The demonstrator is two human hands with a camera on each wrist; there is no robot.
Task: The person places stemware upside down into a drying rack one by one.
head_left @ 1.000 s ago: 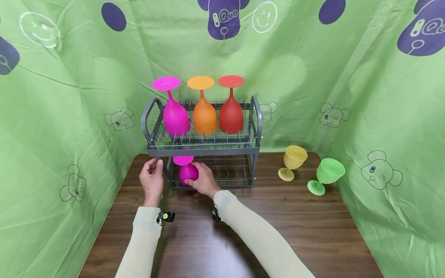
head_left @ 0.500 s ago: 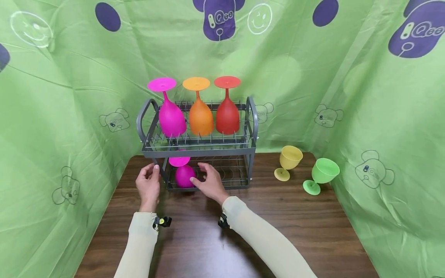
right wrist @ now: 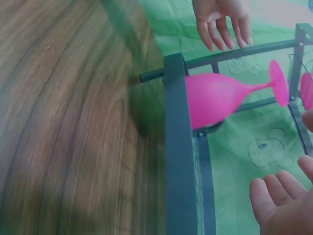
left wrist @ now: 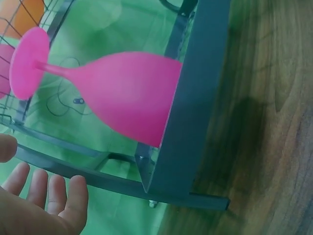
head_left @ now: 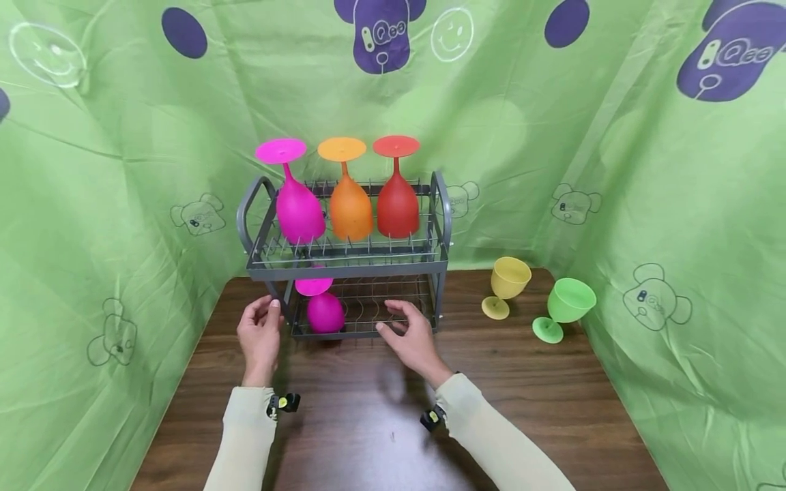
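A magenta goblet (head_left: 326, 314) stands upside down at the left end of the lower tier of a grey two-tier dish rack (head_left: 346, 271). In the left wrist view this goblet (left wrist: 129, 95) has its mouth down behind the rack's front rail. My left hand (head_left: 259, 341) is beside the rack's left post, fingers loosely bent and holding nothing. To the right of the goblet, apart from it, my right hand (head_left: 413, 339) is in front of the lower tier with thumb and fingers spread. Nothing lies in its grasp.
On the upper tier, another magenta goblet (head_left: 299, 213), an orange goblet (head_left: 351, 210) and a red goblet (head_left: 398, 208) stand inverted. A yellow goblet (head_left: 510, 278) and a green goblet (head_left: 571, 300) stand upright on the wooden table (head_left: 344, 423), right of the rack. Green cloth surrounds the table.
My right hand has let go of the lower magenta goblet and moved right, its fingers spreading. The goblet stays in the rack. My left hand remains by the left post.
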